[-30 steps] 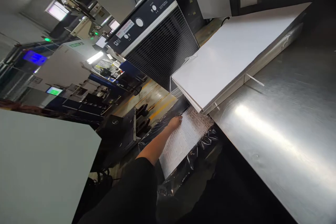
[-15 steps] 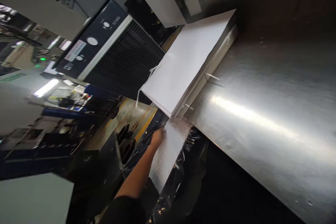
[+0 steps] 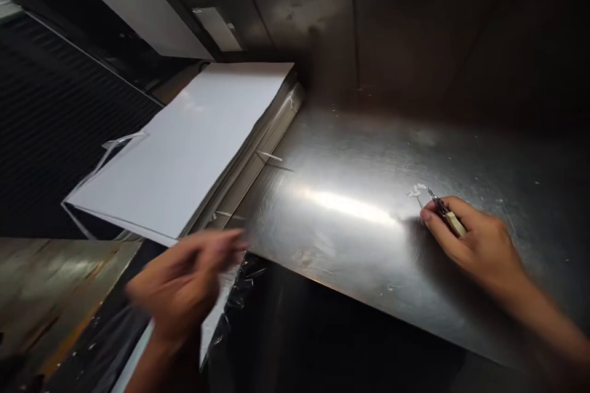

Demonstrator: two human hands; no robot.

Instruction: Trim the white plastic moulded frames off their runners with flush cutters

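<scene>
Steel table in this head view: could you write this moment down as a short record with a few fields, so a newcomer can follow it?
Right hand: pinching a small cream-handled tool
Tool tip: near white scraps
Left hand: blurred, nearest a stack of white sheets
Surface: scuffed steel table
Below table edge: black plastic

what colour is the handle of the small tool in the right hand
Pale cream; the handle shows best in the head view, pinched in the right hand.
</scene>
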